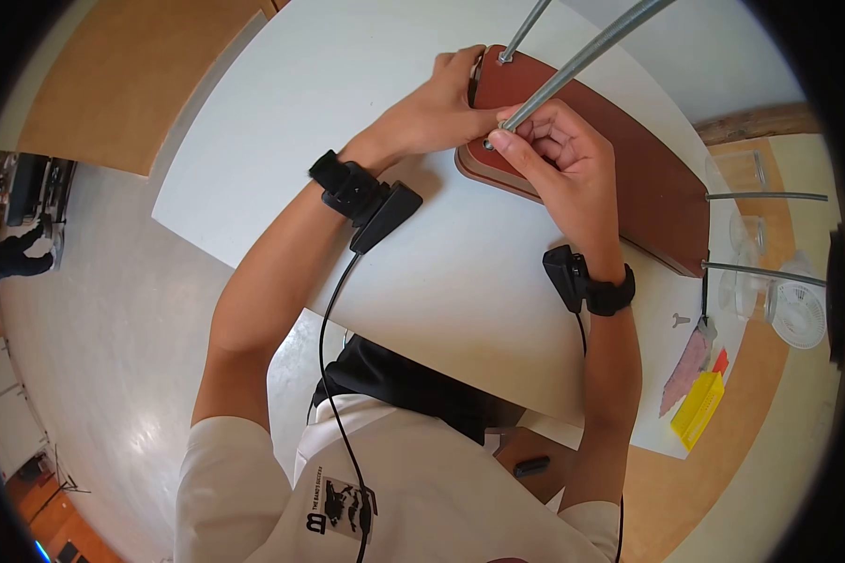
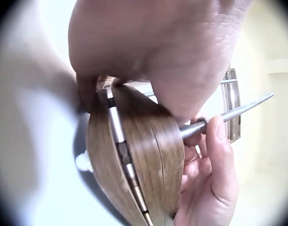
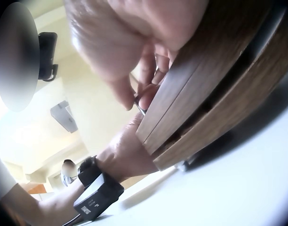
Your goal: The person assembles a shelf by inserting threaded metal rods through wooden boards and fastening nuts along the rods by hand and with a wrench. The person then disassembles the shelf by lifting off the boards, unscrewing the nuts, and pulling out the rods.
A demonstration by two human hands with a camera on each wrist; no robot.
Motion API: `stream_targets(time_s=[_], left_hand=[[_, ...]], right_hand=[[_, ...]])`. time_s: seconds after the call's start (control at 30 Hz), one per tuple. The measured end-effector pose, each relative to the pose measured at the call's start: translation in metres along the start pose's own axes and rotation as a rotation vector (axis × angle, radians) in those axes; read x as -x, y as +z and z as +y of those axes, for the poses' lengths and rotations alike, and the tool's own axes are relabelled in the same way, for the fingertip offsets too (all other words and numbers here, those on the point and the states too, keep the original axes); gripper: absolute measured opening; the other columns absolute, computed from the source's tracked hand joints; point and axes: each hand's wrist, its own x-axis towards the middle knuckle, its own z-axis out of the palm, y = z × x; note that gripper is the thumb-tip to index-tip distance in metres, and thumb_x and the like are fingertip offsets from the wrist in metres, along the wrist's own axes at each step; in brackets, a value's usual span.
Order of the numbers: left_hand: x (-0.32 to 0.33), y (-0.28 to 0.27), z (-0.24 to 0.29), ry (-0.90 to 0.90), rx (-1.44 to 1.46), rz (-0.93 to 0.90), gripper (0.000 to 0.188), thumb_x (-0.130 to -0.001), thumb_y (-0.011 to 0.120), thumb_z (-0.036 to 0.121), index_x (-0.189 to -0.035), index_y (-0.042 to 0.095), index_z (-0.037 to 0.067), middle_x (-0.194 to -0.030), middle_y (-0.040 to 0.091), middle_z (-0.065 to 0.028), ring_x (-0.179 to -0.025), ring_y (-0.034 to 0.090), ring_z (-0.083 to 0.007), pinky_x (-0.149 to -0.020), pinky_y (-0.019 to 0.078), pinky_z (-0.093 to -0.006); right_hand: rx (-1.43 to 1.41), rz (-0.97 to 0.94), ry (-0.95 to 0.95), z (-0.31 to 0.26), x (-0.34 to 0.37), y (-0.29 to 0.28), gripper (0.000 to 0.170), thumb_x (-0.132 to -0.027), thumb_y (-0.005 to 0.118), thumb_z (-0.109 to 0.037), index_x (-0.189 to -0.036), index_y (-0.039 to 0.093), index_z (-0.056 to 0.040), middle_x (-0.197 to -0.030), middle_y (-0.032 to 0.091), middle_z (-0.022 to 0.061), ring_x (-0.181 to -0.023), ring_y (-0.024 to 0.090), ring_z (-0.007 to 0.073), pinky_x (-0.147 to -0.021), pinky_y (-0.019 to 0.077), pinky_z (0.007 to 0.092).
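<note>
A reddish-brown wooden piece [image 1: 652,174] lies on the white table, metal rods standing from its corners. My left hand [image 1: 437,117] grips its near-left end, thumb across the top face and fingers over the far edge. With thumb and fingertips, my right hand [image 1: 573,164] pinches the lower end of a long rod [image 1: 591,58] at that end; whether a nut is between the fingertips cannot be told. The left wrist view shows the layered wooden edge [image 2: 165,174], a metal strip in its gap, and the rod's threads [image 2: 195,129]. In the right wrist view the wood [image 3: 181,101] is beside my right hand [image 3: 130,37].
Clear containers [image 1: 749,244] and a white round lid [image 1: 798,315] are at the right. Nearer are a small grey metal part [image 1: 681,320], a pink piece [image 1: 687,368] and a yellow packet [image 1: 699,411]. Two rods [image 1: 770,196] [image 1: 770,274] jut rightward from the wood.
</note>
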Motion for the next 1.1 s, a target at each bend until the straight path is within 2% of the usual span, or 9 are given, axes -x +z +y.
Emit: stream_targets(time_s=[0.07, 0.1, 0.17, 0.2, 0.27, 0.57, 0.87, 0.93, 1.1], left_hand=[[0.002, -0.008, 0.01, -0.098, 0.027, 0.093, 0.067, -0.089, 0.074, 0.023, -0.148, 0.048, 0.003, -0.139, 0.055, -0.0176, -0.113, 0.06, -0.0241, -0.101, 0.0476, -0.0354], [0.001, -0.016, 0.015, -0.095, 0.028, 0.088, 0.067, -0.089, 0.074, 0.023, -0.148, 0.048, 0.003, -0.139, 0.055, -0.0176, -0.113, 0.06, -0.0241, -0.101, 0.0476, -0.0354], [-0.002, -0.037, 0.019, -0.029, -0.028, -0.101, 0.038, -0.089, 0.073, 0.02, -0.122, 0.066, 0.003, -0.113, 0.066, -0.0042, -0.095, 0.058, -0.0126, -0.089, 0.0467, -0.0294], [-0.002, -0.041, 0.017, -0.028, -0.029, -0.1, 0.038, -0.089, 0.073, 0.02, -0.122, 0.066, 0.003, -0.113, 0.066, -0.0042, -0.095, 0.058, -0.0126, -0.089, 0.0467, -0.0294], [0.0, -0.046, 0.016, -0.015, 0.098, -0.328, 0.018, -0.089, 0.073, 0.015, -0.103, 0.073, 0.005, -0.092, 0.065, 0.0043, -0.087, 0.052, -0.0067, -0.081, 0.042, -0.0258], [0.004, -0.048, 0.018, 0.16, 0.051, -0.398, 0.015, -0.083, 0.081, 0.012, -0.096, 0.075, 0.008, -0.09, 0.064, 0.006, -0.082, 0.052, -0.0076, -0.077, 0.0387, -0.0257], [0.004, -0.043, 0.018, 0.112, 0.044, -0.337, 0.012, -0.085, 0.084, 0.01, -0.091, 0.076, 0.006, -0.09, 0.068, 0.002, -0.087, 0.061, -0.0104, -0.09, 0.0449, -0.0274], [0.004, -0.043, 0.018, 0.079, 0.039, -0.325, 0.011, -0.085, 0.084, 0.01, -0.09, 0.076, 0.006, -0.09, 0.068, 0.0017, -0.087, 0.061, -0.0104, -0.089, 0.0455, -0.0277], [0.002, -0.046, 0.014, 0.083, 0.092, -0.376, 0.012, -0.085, 0.085, 0.012, -0.091, 0.077, 0.006, -0.091, 0.069, 0.0013, -0.088, 0.061, -0.0106, -0.088, 0.0463, -0.028]], right_hand=[[-0.006, 0.009, -0.004, 0.004, -0.001, 0.0, 0.019, -0.09, 0.081, -0.012, -0.097, 0.068, 0.001, -0.082, 0.066, 0.0021, -0.074, 0.062, 0.0065, -0.067, 0.0525, 0.0212], [-0.009, 0.016, -0.006, 0.005, -0.001, 0.0, 0.02, -0.09, 0.081, -0.012, -0.097, 0.068, 0.0009, -0.082, 0.066, 0.0018, -0.074, 0.062, 0.0064, -0.067, 0.0526, 0.0214], [0.006, 0.024, 0.006, 0.003, 0.001, 0.0, 0.021, -0.09, 0.082, -0.012, -0.096, 0.067, 0.001, -0.083, 0.066, 0.0023, -0.075, 0.063, 0.0066, -0.068, 0.0532, 0.0217], [0.016, 0.028, 0.018, 0.002, 0.001, 0.001, 0.021, -0.09, 0.082, -0.012, -0.096, 0.067, 0.001, -0.083, 0.067, 0.0028, -0.075, 0.063, 0.0068, -0.068, 0.0537, 0.0221], [0.017, 0.038, 0.006, 0.003, 0.002, 0.002, 0.022, -0.089, 0.082, -0.013, -0.095, 0.066, 0.0011, -0.084, 0.068, 0.0035, -0.075, 0.064, 0.0072, -0.068, 0.0544, 0.0225], [0.04, 0.08, -0.071, 0.004, 0.002, 0.007, 0.024, -0.089, 0.083, -0.014, -0.093, 0.064, 0.0016, -0.081, 0.07, 0.0063, -0.07, 0.068, 0.0095, -0.064, 0.0557, 0.0221], [0.049, 0.017, -0.106, 0.011, 0.0, 0.0, 0.019, -0.089, 0.081, -0.012, -0.094, 0.067, 0.0011, -0.082, 0.067, 0.0037, -0.073, 0.066, 0.0096, -0.066, 0.0548, 0.0239], [0.029, -0.011, -0.156, 0.01, -0.001, 0.0, 0.019, -0.09, 0.081, -0.012, -0.095, 0.068, 0.0008, -0.084, 0.067, 0.0033, -0.075, 0.065, 0.0094, -0.067, 0.0549, 0.0244], [0.078, 0.027, -0.055, 0.005, 0.002, 0.001, 0.018, -0.09, 0.08, -0.011, -0.1, 0.07, -0.001, -0.088, 0.067, 0.0035, -0.08, 0.066, 0.0096, -0.072, 0.0555, 0.0247]])
